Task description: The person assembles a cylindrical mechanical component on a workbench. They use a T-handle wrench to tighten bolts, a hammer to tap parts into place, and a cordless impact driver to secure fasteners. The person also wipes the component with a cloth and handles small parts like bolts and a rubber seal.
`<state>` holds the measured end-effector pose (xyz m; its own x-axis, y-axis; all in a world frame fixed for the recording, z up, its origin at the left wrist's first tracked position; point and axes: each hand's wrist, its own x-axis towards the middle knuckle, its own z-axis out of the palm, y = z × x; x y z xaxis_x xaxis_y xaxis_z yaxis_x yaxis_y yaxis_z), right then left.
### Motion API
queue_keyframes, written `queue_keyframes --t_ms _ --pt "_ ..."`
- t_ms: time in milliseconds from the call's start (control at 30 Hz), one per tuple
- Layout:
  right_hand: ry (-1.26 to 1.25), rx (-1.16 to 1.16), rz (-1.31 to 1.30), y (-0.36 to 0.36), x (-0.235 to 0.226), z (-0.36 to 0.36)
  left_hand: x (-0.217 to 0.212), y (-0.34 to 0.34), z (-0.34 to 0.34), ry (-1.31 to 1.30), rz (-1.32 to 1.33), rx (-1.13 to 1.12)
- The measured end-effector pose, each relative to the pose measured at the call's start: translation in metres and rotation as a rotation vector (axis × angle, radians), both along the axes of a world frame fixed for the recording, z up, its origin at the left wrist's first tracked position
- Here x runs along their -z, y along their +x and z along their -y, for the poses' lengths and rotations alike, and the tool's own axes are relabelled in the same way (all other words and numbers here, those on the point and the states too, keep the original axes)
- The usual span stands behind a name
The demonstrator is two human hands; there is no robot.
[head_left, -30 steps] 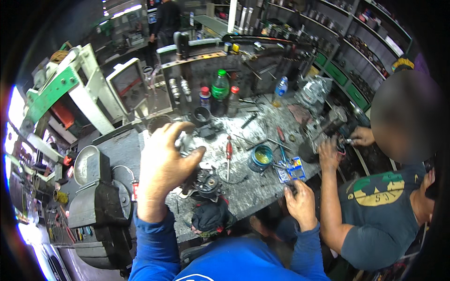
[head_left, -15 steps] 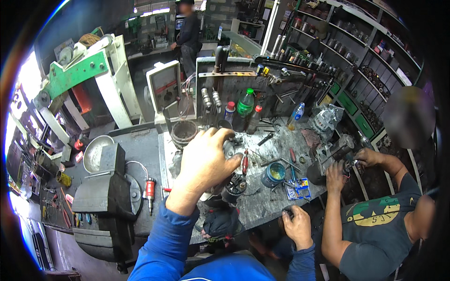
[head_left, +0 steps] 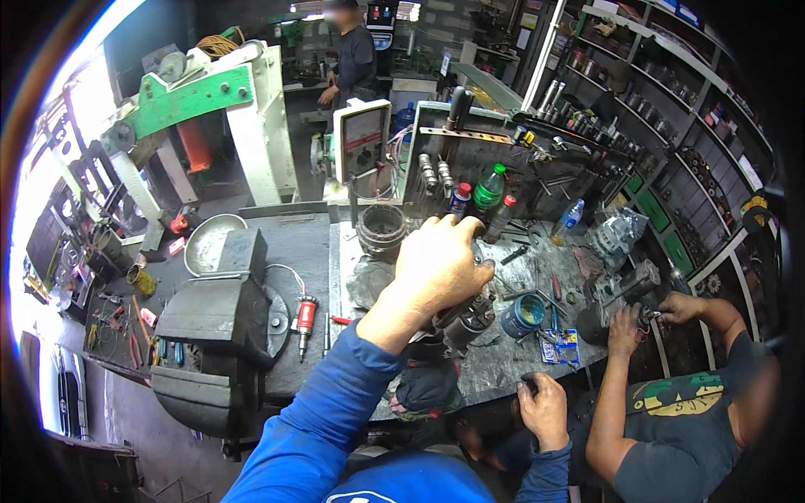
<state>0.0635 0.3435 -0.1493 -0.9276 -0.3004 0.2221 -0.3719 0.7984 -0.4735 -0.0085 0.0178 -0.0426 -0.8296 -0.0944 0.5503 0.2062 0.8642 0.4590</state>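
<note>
My left hand reaches over the workbench, back up, fingers arched and thumb spread apart from them. Its palm side is hidden, and I see nothing held. Just below it a dark cylindrical motor part stands on the bench, partly covered by my hand and wrist. A dark crumpled cloth lies by the bench's near edge. My right hand hangs just off that edge, its fingers curled around something dark and small that I cannot make out. Right of the motor part stands a blue tub of grease.
A large bench vise and a red tool with a cord occupy the left. Bottles and a blackened round housing stand behind my left hand. At the right, a co-worker's hands work on another motor.
The view has shifted, so the bench sits farther right in it. My left hand stays over the motor part; the red screwdriver handle beside its thumb no longer shows. My right hand keeps its curl.
</note>
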Motion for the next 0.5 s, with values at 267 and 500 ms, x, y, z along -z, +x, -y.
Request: queue_keyframes --t_ms 267,500 --pt "-0.010 -0.026 -0.070 -0.017 -0.007 -0.021 -0.005 0.001 0.000 0.049 0.065 0.009" --pt "-0.019 -0.042 -0.059 -0.012 -0.001 -0.056 -0.007 0.000 0.002 0.020 0.006 0.023"
